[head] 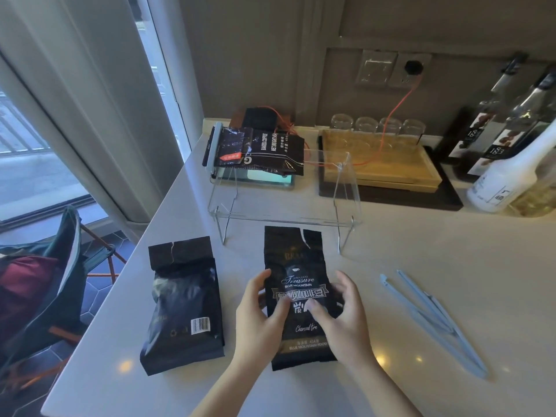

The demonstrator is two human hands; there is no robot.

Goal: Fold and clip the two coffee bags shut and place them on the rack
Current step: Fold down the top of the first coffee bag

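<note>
A black coffee bag (296, 260) with white lettering lies face up on the white counter, its torn top pointing away from me. My left hand (260, 320) grips its left side and my right hand (346, 317) its right side, thumbs on the front. A second black coffee bag (183, 302) lies barcode side up to the left, top unfolded and open. Two long light-blue clips (433, 320) lie on the counter to the right. The clear acrylic rack (285, 219) stands just beyond the bags, with a clipped dark bag (255, 152) on its far left end.
A wooden tray (391, 173) with glasses stands behind the rack. Dark bottles (493, 121) and a white bottle (508, 179) stand at the far right. An orange cable (397, 106) runs from the wall socket. The counter's left edge drops to the floor beside a window.
</note>
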